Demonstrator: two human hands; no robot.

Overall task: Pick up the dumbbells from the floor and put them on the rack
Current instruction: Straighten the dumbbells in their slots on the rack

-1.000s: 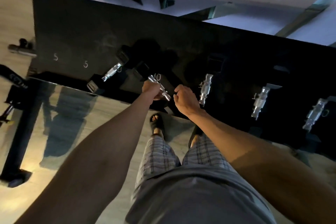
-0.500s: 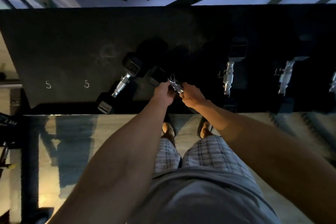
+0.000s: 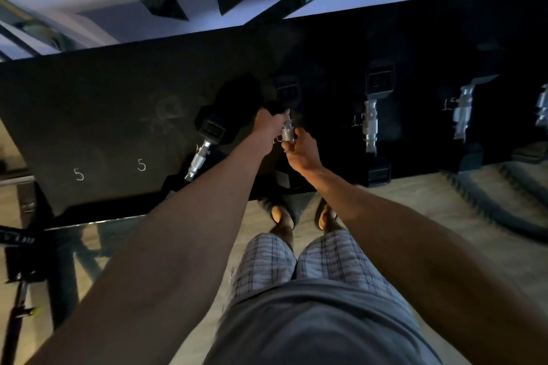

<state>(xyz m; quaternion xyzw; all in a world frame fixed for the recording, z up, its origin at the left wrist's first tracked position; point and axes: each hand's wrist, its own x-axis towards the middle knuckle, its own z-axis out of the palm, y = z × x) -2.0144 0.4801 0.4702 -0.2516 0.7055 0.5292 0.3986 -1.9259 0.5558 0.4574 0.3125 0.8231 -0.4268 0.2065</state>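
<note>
A black dumbbell [image 3: 287,89] with a chrome handle lies on the dark rack shelf [image 3: 118,115], pointing straight away from me. My left hand [image 3: 268,127] grips the far part of its handle and my right hand [image 3: 301,151] holds the near part. Its near head [image 3: 286,181] sits at the shelf's front edge. Just left of it rests a second dumbbell [image 3: 207,139], tilted diagonally. To the right, two more dumbbells [image 3: 372,124] [image 3: 462,115] lie straight on the shelf.
White chalk numbers 5 [image 3: 141,164] mark bare places at the shelf's left. A further chrome handle [image 3: 542,107] shows at the right edge. My sandalled feet [image 3: 281,216] stand on the pale floor in front of the rack. A black frame [image 3: 17,246] stands at left.
The held dumbbell has turned from a diagonal lie to pointing straight away from me. Both hands stayed on its handle. The view shifted left along the rack.
</note>
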